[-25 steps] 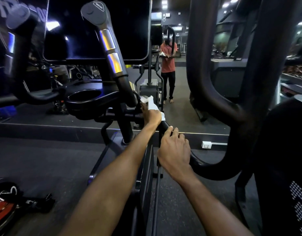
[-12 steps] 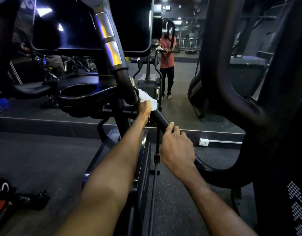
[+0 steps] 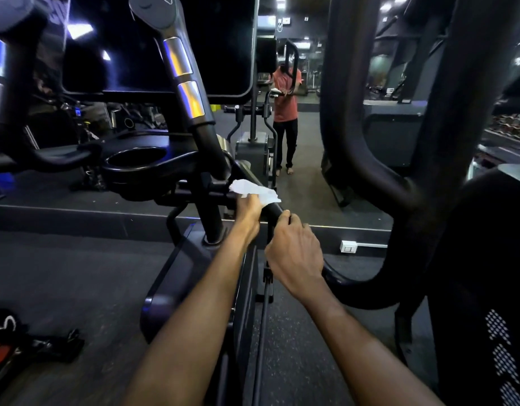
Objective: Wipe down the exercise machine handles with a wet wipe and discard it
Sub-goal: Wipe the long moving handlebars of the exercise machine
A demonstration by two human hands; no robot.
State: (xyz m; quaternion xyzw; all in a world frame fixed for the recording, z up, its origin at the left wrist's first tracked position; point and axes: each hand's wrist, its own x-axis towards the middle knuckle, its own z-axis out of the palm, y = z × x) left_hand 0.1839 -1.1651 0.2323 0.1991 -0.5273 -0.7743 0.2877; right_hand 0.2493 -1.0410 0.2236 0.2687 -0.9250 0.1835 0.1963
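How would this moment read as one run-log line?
left hand: presses wet wipe on handle | right hand: grips handle | wipe: not discarded

Camera: one wide-angle view worn on my head.
Facing: forward and down, along my forearms toward the far mirror.
Nearness: close; my arms fill the near frame.

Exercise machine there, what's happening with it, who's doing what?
A person is cleaning an exercise machine in a gym, facing a mirror. The left hand presses a white wet wipe against the black handlebar, close to where it joins the machine's frame. The right hand grips the same bar just below, steadying it. The wipe is in use, not yet discarded.
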